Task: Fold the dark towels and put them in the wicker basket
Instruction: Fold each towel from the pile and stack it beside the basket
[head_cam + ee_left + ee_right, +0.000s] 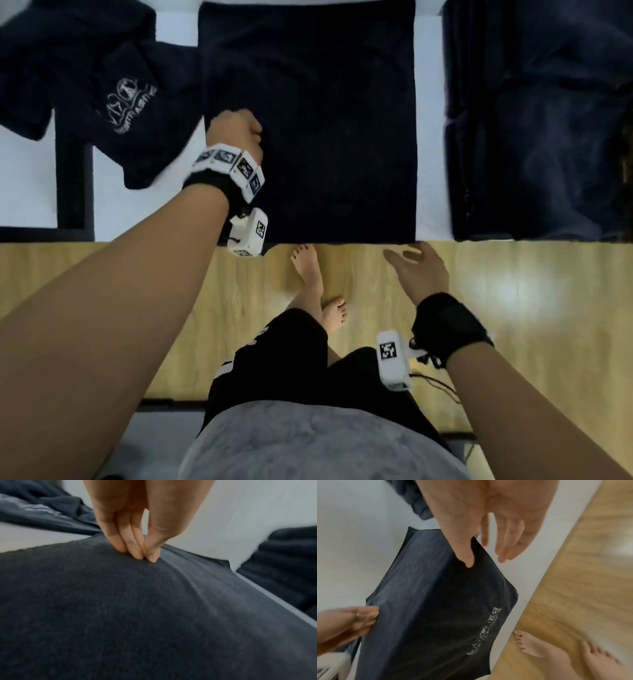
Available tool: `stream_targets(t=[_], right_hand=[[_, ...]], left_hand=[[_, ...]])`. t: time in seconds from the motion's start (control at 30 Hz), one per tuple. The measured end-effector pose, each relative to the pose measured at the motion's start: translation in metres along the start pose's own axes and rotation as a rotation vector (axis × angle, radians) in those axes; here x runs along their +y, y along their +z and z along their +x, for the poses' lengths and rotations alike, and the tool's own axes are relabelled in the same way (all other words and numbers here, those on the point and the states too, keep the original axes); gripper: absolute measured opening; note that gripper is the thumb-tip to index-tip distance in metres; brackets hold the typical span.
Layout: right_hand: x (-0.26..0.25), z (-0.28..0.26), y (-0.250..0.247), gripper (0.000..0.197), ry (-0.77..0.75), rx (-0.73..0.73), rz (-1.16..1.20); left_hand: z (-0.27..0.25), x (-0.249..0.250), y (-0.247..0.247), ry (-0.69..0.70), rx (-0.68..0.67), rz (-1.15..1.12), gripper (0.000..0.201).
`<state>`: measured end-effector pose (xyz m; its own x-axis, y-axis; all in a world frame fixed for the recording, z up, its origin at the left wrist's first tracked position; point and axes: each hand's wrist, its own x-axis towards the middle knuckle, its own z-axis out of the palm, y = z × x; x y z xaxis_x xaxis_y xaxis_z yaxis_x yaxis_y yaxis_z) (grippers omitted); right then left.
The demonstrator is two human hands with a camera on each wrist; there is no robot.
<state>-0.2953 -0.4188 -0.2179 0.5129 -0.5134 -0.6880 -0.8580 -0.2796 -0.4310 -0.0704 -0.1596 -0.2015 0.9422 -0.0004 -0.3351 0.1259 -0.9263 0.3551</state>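
On the white surface (432, 137) a dark towel (308, 120) lay spread flat, its near edge level with the surface's front edge. The left hand (236, 132) was at the towel's left edge, fingertips (137, 553) bunched together and pinching the cloth, which wrinkled beside them. The right hand (416, 270) hung slack at the towel's near right corner, fingers loosely spread and holding nothing; whether it touched the cloth could not be told. A crumpled dark towel with a pale printed logo (102, 92) lay to the left. To the right lay more dark towels (541, 137), seemingly piled in the basket, though hardly any wicker showed. Below were a wooden floor (548, 291) and bare feet (308, 270).
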Motion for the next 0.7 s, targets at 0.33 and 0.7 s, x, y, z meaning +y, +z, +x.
stream_targets(t=[0.33, 0.7], right_hand=[[0.016, 0.021, 0.026, 0.012, -0.093, 0.076, 0.312], [0.004, 0.003, 0.024, 0.021, -0.165, 0.124, 0.270]], left_hand=[[-0.134, -0.105, -0.011, -0.285, 0.220, -0.402, 0.016], [-0.148, -0.112, 0.075, -0.533, -0.050, -0.671, 0.017]])
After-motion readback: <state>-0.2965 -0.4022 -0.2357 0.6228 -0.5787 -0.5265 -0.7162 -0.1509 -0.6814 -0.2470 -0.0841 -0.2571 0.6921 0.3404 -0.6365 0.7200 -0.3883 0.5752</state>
